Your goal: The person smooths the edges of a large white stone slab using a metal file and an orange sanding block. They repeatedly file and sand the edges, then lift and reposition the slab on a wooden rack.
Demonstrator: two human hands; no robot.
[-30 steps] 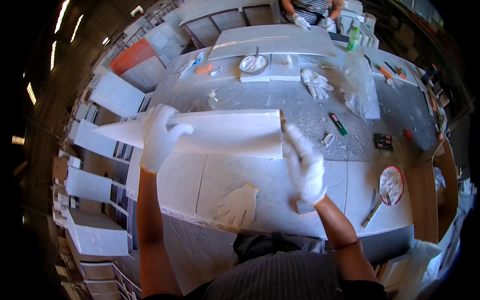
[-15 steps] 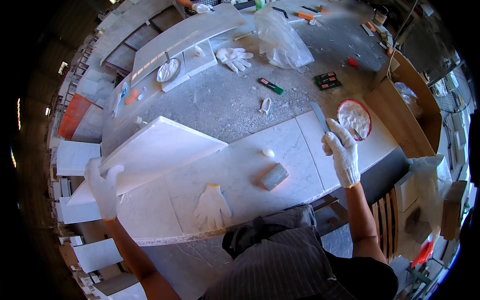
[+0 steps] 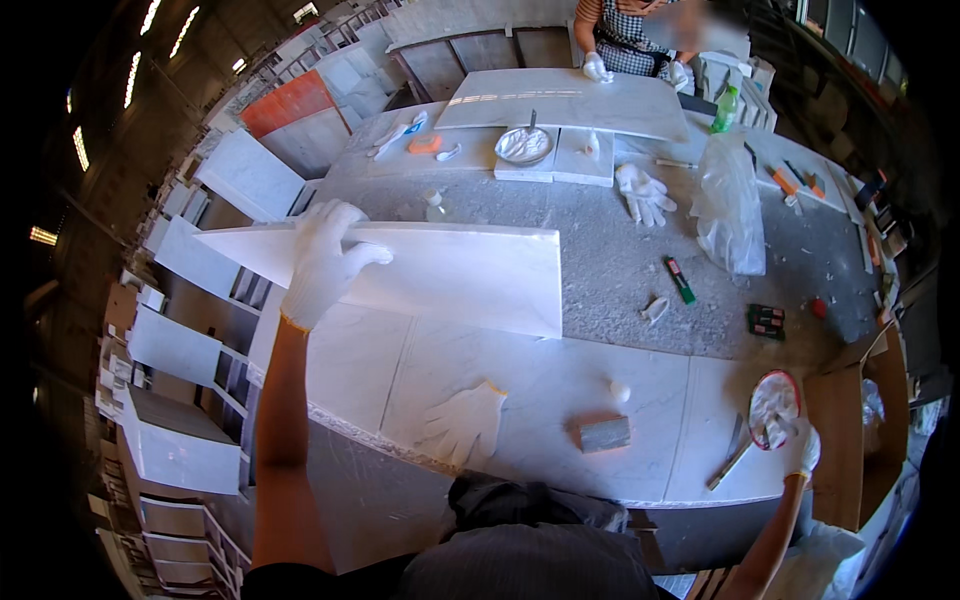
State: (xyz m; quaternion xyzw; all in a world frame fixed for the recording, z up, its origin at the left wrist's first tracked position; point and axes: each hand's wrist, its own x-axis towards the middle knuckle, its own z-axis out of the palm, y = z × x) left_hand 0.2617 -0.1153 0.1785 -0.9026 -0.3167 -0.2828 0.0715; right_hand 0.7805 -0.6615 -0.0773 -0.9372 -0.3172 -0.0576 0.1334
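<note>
A white marble-like slab (image 3: 470, 275) leans up on its edge across the worktable. My left hand (image 3: 325, 255), in a white knit glove, grips its upper edge, thumb over the near face. At the far right my gloved right hand (image 3: 803, 447) is at the lower edge of a red-rimmed bowl (image 3: 775, 405) of white paste. Its fingers look closed, but whatever they hold is hidden. A scraper (image 3: 730, 467) lies beside the bowl, handle toward me. A grey rectangular block (image 3: 605, 434), a small white rounded piece (image 3: 620, 391) and a loose white glove (image 3: 468, 422) lie on the near slabs.
Across the table a co-worker's gloved hand (image 3: 597, 68) rests by a large slab (image 3: 570, 105). A metal bowl of paste (image 3: 524, 146), plastic bag (image 3: 730, 205), spare glove (image 3: 645, 195) and green-and-black packs (image 3: 766, 321) sit beyond. A cardboard box (image 3: 850, 440) stands right.
The slab has swung from slanting to nearly straight across, my left hand still on it. My right hand has left the scraper on the table and moved to the red-rimmed bowl. My view has shifted.
</note>
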